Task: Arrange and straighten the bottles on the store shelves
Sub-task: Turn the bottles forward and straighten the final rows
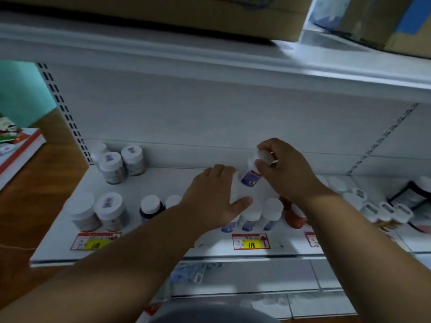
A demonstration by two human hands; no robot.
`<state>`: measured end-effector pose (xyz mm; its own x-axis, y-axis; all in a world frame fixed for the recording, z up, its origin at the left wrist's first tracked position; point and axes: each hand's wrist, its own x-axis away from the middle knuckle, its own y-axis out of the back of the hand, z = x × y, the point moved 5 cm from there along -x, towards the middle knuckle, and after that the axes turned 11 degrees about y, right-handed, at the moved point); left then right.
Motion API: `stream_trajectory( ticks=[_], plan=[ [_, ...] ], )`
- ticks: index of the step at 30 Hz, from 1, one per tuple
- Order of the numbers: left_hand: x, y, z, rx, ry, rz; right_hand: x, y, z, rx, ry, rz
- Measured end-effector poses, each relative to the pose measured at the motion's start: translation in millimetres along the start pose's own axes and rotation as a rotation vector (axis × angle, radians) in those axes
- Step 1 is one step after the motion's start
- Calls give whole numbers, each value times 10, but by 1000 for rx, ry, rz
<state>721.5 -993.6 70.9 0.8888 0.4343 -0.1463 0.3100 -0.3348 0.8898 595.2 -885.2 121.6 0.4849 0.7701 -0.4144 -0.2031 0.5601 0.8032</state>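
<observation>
My right hand (283, 169) grips a small white bottle with a blue label (251, 176) by its cap, tilted, above the middle of the white shelf (163, 183). My left hand (214, 197) hovers beside it with fingers spread, over a front row of similar blue-labelled bottles (271, 213); it holds nothing. Dark bottles with white caps (151, 207) stand just left of that hand. Wider white-capped jars stand at the front left (109, 210) and at the back left (112, 166). A red-brown bottle (295, 217) stands under my right wrist.
Small white-capped bottles (384, 208) crowd the right end of the shelf beside a dark wire rack (410, 194). Price tags (251, 241) line the front edge. Cardboard boxes (210, 17) sit on the shelf above. A lower shelf holds packets (193, 271).
</observation>
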Motion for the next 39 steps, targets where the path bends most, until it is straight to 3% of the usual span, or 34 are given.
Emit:
stream_trajectory(
  ticks=[7, 13, 24, 30, 39],
  plan=[
    [-76, -550, -125, -275, 146, 213, 129, -548, -398, 26, 55, 239],
    [-68, -764, -205, -258, 211, 166, 182, -734, -487, -17, 126, 362],
    [-74, -787, -195, -247, 212, 86, 180, -722, -448, -60, 191, 368],
    [29, -463, -141, -206, 222, 0, 99, -653, -231, -83, 210, 223],
    [450, 537, 1011, -228, 400, -139, -344, -1091, 854, -203, 278, 187]
  ],
)
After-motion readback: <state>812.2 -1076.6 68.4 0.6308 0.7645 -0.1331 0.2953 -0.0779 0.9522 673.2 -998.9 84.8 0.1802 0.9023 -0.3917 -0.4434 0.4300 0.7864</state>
